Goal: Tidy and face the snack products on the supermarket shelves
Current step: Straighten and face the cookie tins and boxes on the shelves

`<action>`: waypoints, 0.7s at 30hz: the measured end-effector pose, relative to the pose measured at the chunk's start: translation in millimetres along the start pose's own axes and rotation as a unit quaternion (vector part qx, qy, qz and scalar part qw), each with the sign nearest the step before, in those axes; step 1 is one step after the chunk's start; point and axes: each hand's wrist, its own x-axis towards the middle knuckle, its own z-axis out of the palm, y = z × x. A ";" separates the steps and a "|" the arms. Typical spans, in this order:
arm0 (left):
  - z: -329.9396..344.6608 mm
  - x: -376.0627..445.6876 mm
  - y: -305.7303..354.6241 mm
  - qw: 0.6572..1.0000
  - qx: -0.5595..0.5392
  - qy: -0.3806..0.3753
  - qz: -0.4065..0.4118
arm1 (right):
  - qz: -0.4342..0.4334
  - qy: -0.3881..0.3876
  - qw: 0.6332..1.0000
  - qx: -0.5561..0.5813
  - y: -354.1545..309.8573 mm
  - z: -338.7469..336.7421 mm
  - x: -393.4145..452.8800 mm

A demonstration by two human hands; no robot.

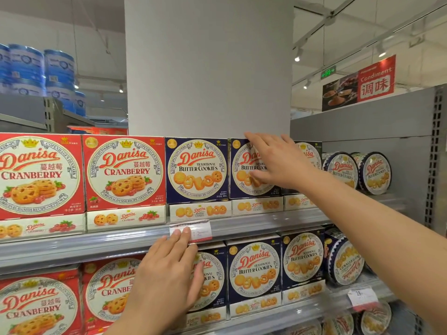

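The top shelf carries red Danisa cranberry boxes (123, 169) on the left and navy Danisa butter cookie boxes (196, 170) in the middle. My right hand (278, 160) lies with straight fingers on the front and top edge of the second navy box (238, 187), thumb low on its face. My left hand (167, 269) reaches up with straight fingers, whose tips touch a price label (200, 232) on the shelf rail. It covers part of a lower-shelf butter cookie box (212, 276).
Round Danisa tins (373, 171) stand at the right end of both shelves. A wide white pillar (208, 66) rises behind the top shelf. A grey perforated upright (435, 153) bounds the right side. Another price tag (361, 298) hangs off the lower rail.
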 end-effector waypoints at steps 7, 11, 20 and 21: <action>2.2 -1.9 -0.8 1.000 -0.012 -0.017 0.005 | -0.004 -0.006 1.000 0.009 -2.9 -3.9 2.5; 2.4 -1.7 -1.3 1.000 -0.021 -0.019 0.002 | -0.001 -0.001 1.000 0.009 -2.7 -3.7 2.5; 5.3 -2.0 -3.9 1.000 -0.029 -0.005 0.007 | 0.024 0.065 0.998 0.009 -12.9 -8.8 -12.9; 5.2 -2.2 -4.4 1.000 -0.030 -0.004 0.008 | 0.018 0.099 0.995 0.023 -24.4 -7.6 -24.8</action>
